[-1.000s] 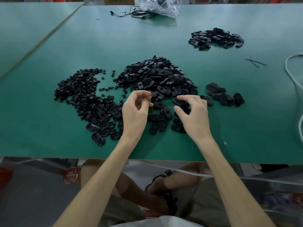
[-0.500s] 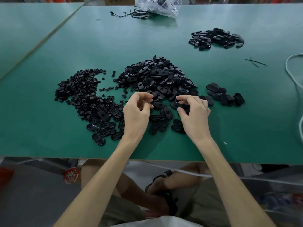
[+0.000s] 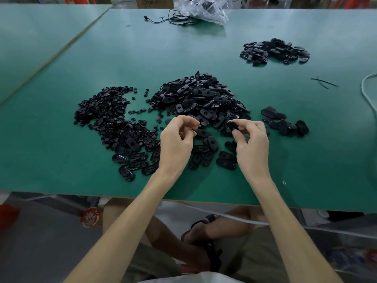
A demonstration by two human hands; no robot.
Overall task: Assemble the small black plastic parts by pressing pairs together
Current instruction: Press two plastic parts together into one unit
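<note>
One black part (image 3: 231,126) half-hidden within right hand (image 3: 253,144).

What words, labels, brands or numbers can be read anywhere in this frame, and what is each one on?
Cardboard box behind the table: dark print, first letter looks like "Q", the rest too blurred to read.
Round red sticker below the table edge: a cartoon picture, any lettering too small to read.
Black parts on the green table: no readable marks.
</note>
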